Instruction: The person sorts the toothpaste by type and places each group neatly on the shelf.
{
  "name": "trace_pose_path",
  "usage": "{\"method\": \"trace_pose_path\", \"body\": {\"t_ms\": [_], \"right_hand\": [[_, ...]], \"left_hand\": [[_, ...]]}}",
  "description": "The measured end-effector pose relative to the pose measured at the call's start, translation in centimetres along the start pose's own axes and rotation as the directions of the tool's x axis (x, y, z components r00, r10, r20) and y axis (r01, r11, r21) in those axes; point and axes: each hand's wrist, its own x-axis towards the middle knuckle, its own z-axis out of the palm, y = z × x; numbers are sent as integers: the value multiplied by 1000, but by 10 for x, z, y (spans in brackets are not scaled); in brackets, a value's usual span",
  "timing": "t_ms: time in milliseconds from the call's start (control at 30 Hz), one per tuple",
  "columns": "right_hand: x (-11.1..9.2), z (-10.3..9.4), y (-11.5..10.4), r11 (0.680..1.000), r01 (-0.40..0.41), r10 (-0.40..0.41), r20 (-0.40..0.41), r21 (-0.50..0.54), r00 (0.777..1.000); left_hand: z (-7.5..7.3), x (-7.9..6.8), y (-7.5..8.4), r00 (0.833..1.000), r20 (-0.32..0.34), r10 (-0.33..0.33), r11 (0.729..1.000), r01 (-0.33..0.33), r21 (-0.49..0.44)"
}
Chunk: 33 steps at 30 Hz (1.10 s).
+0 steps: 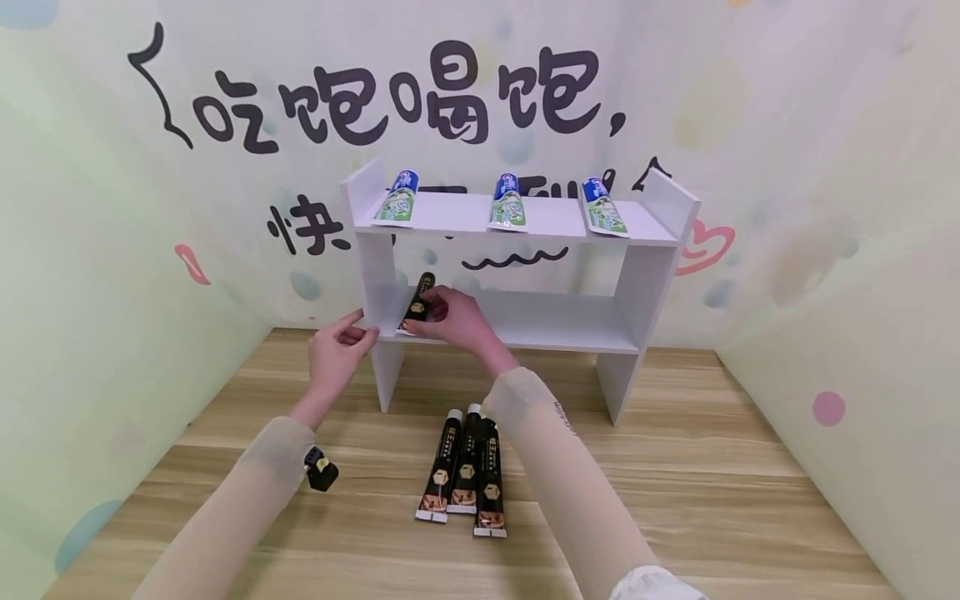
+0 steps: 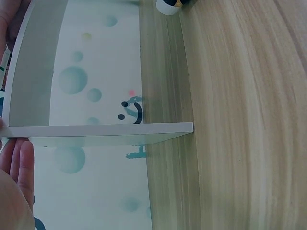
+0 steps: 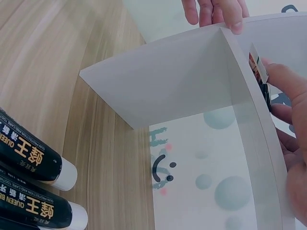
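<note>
Pale sleeves (image 1: pixel 247 492) lead to the hands: with the left hand (image 1: pixel 336 352) resting fairly straight fingers on the side panel (image 1: pixel 377 275), the right hand (image 1: pixel 461 319), pinching a tube (image 1: pixel 418 308) at the lower shelf's (image 1: pixel 555 317) left end, should settle it square before letting go.

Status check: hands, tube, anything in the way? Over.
Left hand touching shelf's left side panel. Right hand pinching black toothpaste tube, lower shelf, left end. Side panel close beside tube; nothing else seen obstructing.
</note>
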Motion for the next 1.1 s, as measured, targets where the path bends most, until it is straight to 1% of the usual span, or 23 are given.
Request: {"method": "trace_pose_path", "body": {"t_ms": [367, 533, 633, 767, 867, 1000, 1100], "right_hand": [[-2, -2, -4, 1000, -10, 10, 3, 5, 1000], [-2, -4, -6, 1000, -4, 4, 12, -25, 1000], [-5, -5, -7, 999, 4, -4, -1, -42, 1000], [-12, -7, -8, 999, 39, -41, -52, -35, 998], [-20, -9, -6, 997, 80, -80, -97, -6, 992], [-35, -9, -4, 990, 132, -123, -145, 56, 982], [-50, -9, -4, 980, 186, -172, -169, 72, 970]], "left_hand": [[-1, 0, 0, 1000, 9, -6, 1000, 6, 4], [-1, 1, -1, 1000, 12, -7, 1000, 7, 5], [0, 0, -1, 1000, 16, -11, 1000, 11, 5], [1, 0, -2, 1000, 17, -15, 1000, 15, -1], [1, 0, -2, 1000, 16, -10, 1000, 10, -11], [0, -1, -2, 1000, 12, -5, 1000, 5, -14], [1, 0, -3, 1000, 6, -4, 1000, 4, -5]]}}
